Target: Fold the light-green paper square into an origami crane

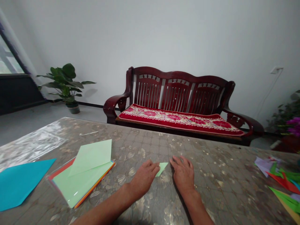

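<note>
A small piece of folded light green paper (161, 169) lies on the patterned tabletop in front of me. My left hand (145, 174) has its fingers closed together on the paper's left side and hides part of it. Just right of the paper, my right hand (183, 173) rests with curved fingers slightly apart, nothing visible in them. A narrow gap separates its fingertips from the paper's right tip.
Left of my arms is a stack of coloured paper (82, 184) with a loose light green sheet (95, 156) on top. A blue paper piece (22, 182) lies farther left. Several colourful folded papers (284, 181) sit at the right edge. Behind the table (131, 137) stands a wooden bench (175, 90).
</note>
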Demonstrator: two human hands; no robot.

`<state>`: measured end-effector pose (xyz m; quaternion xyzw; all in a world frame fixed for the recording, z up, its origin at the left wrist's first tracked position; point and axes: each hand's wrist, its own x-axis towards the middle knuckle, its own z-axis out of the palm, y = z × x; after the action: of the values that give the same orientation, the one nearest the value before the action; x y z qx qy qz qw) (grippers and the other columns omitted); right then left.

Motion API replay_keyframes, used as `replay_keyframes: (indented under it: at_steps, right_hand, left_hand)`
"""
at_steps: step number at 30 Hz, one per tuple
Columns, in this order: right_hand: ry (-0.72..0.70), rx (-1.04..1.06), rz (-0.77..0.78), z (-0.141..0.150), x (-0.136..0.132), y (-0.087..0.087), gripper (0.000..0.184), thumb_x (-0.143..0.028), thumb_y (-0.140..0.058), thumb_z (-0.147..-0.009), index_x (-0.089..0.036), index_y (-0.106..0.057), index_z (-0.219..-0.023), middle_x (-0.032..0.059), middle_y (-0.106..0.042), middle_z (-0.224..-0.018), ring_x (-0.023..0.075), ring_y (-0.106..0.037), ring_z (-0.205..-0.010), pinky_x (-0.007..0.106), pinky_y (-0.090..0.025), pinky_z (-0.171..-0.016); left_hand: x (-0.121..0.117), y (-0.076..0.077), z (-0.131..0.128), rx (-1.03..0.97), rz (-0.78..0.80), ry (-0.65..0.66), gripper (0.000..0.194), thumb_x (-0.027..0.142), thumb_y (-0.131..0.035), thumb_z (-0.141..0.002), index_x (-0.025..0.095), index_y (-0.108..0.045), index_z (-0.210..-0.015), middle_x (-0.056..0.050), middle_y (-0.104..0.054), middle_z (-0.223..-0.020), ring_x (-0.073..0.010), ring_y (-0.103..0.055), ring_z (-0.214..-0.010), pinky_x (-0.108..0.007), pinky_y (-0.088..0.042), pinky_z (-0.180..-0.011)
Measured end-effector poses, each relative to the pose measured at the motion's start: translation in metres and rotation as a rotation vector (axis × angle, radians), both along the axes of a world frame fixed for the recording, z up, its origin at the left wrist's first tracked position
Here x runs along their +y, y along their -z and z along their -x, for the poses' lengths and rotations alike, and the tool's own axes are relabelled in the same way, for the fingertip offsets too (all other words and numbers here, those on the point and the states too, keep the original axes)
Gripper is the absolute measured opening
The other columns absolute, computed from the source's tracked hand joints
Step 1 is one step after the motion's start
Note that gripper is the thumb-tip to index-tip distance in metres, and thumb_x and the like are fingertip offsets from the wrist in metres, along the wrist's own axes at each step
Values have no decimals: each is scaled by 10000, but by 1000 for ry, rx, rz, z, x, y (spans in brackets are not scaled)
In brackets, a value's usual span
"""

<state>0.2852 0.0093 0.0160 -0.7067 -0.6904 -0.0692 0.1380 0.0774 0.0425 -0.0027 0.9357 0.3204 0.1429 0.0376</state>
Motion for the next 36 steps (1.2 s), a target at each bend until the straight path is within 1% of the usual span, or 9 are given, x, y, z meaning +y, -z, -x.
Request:
replay_keyframes:
  at_steps: [3, 6, 9, 13, 17, 21, 26, 32, 36]
  right_hand:
    - [4, 42, -92, 0, 2, 5, 511, 2, -452, -828, -284, -701, -1171, 13, -652, -1291, 281, -496, -1238, 454, -342, -1036]
    - [-175, 123, -132, 10, 1, 10, 518, -4, -421, -840, -255, -681, -1212, 10, -644, -1304, 232, -494, -1258, 383, -359, -1059]
    - [-329, 180, -57, 22, -1, 13, 498, -19, -414, -857, -245, -681, -1211, 13, -673, -1258, 191, -559, -1198, 341, -376, -1058]
    - [-303, 163, 25, 28, -2, 12, 480, -22, -423, -862, -260, -698, -1176, 21, -674, -1256, 189, -597, -1166, 372, -350, -1084]
    - [-269, 117, 60, 28, -3, 8, 456, -43, -453, -867, -274, -696, -1177, 26, -667, -1265, 212, -582, -1198, 419, -297, -1118]
    - [-255, 104, 84, 29, -4, 5, 459, -49, -448, -879, -291, -687, -1188, 12, -659, -1274, 221, -556, -1233, 442, -259, -1133]
    - [-259, 62, 108, 30, -7, 2, 505, -20, -436, -865, -286, -661, -1230, 24, -631, -1315, 221, -517, -1282, 459, -232, -1143]
    - [-293, 20, 105, 30, -8, 0, 491, -36, -444, -878, -286, -655, -1245, 22, -630, -1320, 253, -503, -1284, 479, -240, -1132]
    - [-297, 18, 77, 31, -8, 3, 444, -77, -475, -894, -284, -657, -1242, 17, -639, -1311, 262, -491, -1285, 463, -236, -1132]
  left_hand:
    - [-1, 1, 0, -13, -5, -6, 286, 116, -524, -926, 162, -590, -1200, -79, -606, -1329, -234, -549, -1007, -356, -456, -918]
    - [-1, -3, -3, -2, 0, -21, 269, 129, -523, -933, 167, -600, -1188, -77, -631, -1295, -230, -567, -987, -353, -464, -905]
    - [-2, -6, -1, 6, 6, 0, 286, 143, -521, -939, 177, -589, -1215, -70, -647, -1275, -226, -588, -974, -357, -474, -904]
    - [-6, 0, 15, 29, -20, 62, 377, 179, -507, -955, 193, -517, -1332, -84, -590, -1372, -240, -589, -1123, -380, -448, -979]
    - [-16, 4, 41, 55, -5, 70, 491, 263, -564, -932, 198, -453, -1405, -91, -513, -1456, -258, -467, -1332, -402, -338, -1104]
    - [-29, 0, 59, 128, 51, 14, 548, 328, -543, -943, 203, -392, -1456, -94, -443, -1512, -258, -383, -1400, -426, -259, -1156]
    - [-41, -4, 69, 179, 84, -59, 539, 332, -538, -940, 194, -411, -1445, -106, -432, -1516, -278, -398, -1391, -470, -283, -1150]
    - [-46, -13, 56, 82, 51, -167, 380, 244, -481, -963, 172, -538, -1332, -119, -557, -1408, -282, -464, -1343, -488, -335, -1133]
    - [-44, -16, 28, 45, 56, -48, 525, 369, -488, -973, 132, -419, -1437, -143, -438, -1504, -285, -368, -1411, -453, -310, -1158]
